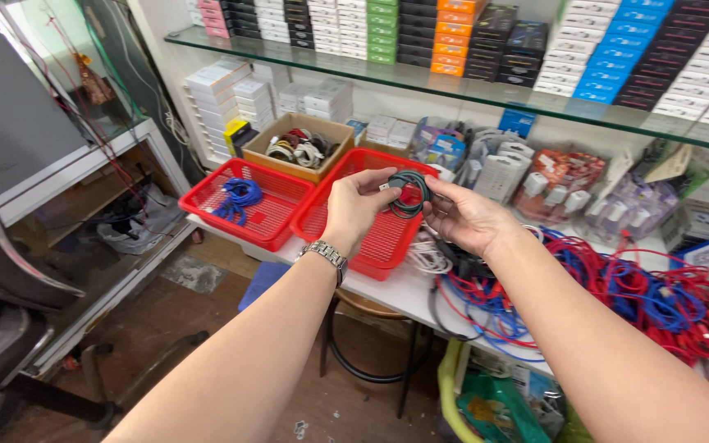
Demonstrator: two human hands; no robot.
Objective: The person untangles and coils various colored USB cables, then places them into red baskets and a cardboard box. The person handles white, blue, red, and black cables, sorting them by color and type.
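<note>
Both my hands hold a coiled dark green cable (409,194) over a red plastic basket (381,239). My left hand (357,207), with a metal wristwatch on the wrist, pinches the coil's left side. On the right side, my right hand (468,217) grips the coil with its fingertips. The basket under the coil looks bare where it shows.
A second red basket (223,182) to the left holds a blue cable (237,197). Behind it stands a cardboard box (323,164) of coiled cables. Red and blue cables (650,291) lie heaped on the white table (400,294). Glass shelf (486,86) above carries stacked small boxes.
</note>
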